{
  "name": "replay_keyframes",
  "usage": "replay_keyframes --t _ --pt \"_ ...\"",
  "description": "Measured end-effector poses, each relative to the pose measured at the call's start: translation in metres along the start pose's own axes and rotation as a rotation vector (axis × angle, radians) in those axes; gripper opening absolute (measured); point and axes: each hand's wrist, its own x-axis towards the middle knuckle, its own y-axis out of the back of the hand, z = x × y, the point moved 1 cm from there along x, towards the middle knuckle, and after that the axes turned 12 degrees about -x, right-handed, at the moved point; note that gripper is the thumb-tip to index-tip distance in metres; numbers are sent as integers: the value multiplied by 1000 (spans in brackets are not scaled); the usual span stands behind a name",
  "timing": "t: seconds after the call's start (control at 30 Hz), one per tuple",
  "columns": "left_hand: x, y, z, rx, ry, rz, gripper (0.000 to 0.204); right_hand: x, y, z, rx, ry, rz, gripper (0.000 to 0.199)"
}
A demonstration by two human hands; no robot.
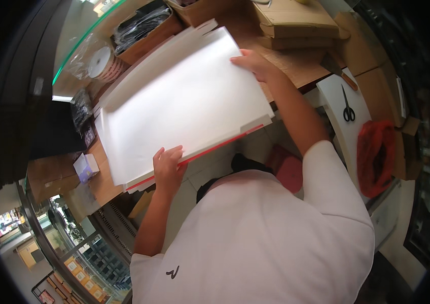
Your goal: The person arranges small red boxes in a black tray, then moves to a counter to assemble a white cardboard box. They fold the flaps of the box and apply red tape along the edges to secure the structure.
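Observation:
A large white cardboard sheet with narrow folded flaps and a red strip along its near edge lies tilted over the wooden table. Its near side juts out past the table's front. My left hand is closed on that near edge, left of the middle, with fingers over the white face. At the far right edge, my right hand grips the sheet with the thumb on top; its other fingers are mostly hidden. Beyond the sheet's far side, more pale cardboard edges stick out.
Behind the sheet stand a carton of black plastic-wrapped items and a tape roll. A tissue box sits at left. To the right are stacked cardboard, a wooden-handled blade, black scissors and a red plastic bag.

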Motion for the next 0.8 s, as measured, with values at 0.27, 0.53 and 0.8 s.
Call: replay_keyframes --t 0.27,0.53,0.8 --pt "-35 48 -6 209 -127 170 24 -187 -36 26 560 133 317 39" --pt "-101 60 -22 150 47 241 62 -205 -240 169 1027 -216 55 34" --pt "-182 -32 -43 259 209 -68 55 -196 -289 177 847 -376 -64 27"
